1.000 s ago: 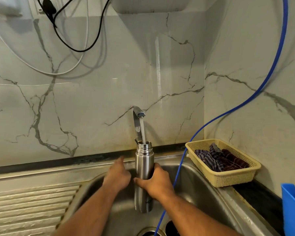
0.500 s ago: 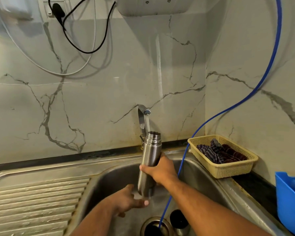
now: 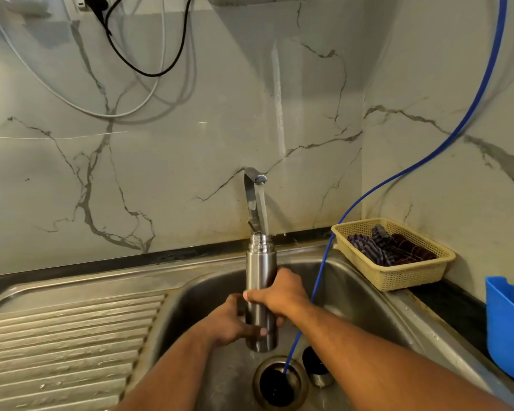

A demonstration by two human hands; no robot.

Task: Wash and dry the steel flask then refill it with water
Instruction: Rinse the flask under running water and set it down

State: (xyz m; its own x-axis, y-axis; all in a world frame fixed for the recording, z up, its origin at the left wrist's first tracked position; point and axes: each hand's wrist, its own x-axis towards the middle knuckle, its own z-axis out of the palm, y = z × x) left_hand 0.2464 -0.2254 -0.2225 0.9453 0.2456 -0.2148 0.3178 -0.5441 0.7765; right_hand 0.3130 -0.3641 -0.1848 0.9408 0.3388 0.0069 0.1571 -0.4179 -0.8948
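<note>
The flask (image 3: 260, 262) is standing upright in both hands, its long axis running straight up out of them. Its open mouth is sitting well above them, at the stream falling from the tap (image 3: 253, 200). Whether the water is going in or running down the side, I cannot tell. The right hand (image 3: 281, 295) is gripping the middle. The left hand (image 3: 227, 321) is wrapping the lower body, just below and left of it, so both are clamping the flask. The base is hanging below them over the sink (image 3: 196, 292). The cloth (image 3: 383, 247) for drying is lying well off to the right, so the right hand is probably the nearer one for reaching it.
</note>
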